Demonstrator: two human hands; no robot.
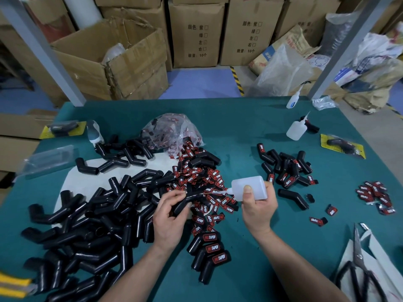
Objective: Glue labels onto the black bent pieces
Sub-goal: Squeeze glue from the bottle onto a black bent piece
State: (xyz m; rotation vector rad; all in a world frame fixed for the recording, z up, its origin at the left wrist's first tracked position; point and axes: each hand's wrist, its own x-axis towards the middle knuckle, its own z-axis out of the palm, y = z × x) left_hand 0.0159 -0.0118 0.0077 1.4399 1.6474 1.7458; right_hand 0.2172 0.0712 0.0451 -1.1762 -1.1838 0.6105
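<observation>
Two hands busy just in front of the middle of the worktop [239, 127]: left hand [169, 216] curled round one black bent piece [185, 202], fingertips pinching its upper arm; right hand [258, 209] wrapped round a translucent glue bottle [250, 188], thumb flat on its side, nozzle tipped leftward at the piece. Touching it or just short of it: cannot tell.

Judged to be the gluing step. Squeeze lightly and lay a thin bead only on the face meant for the label. Hold the piece steady, bend uppermost, well clear of drips onto the left fingers. Lift the nozzle cleanly away before reaching into the heap of labels [196, 177] just behind the hands.

Glossy black, tube-like, angled at mid-length; bare of any label as far as visible, though half hidden under the fingers. Same shape piled as unlabelled pieces [91, 225] toward the front left corner; labelled pieces [209, 251], each with a red-and-black patch, near the front edge between the forearms, and more toward the right edge.
</observation>
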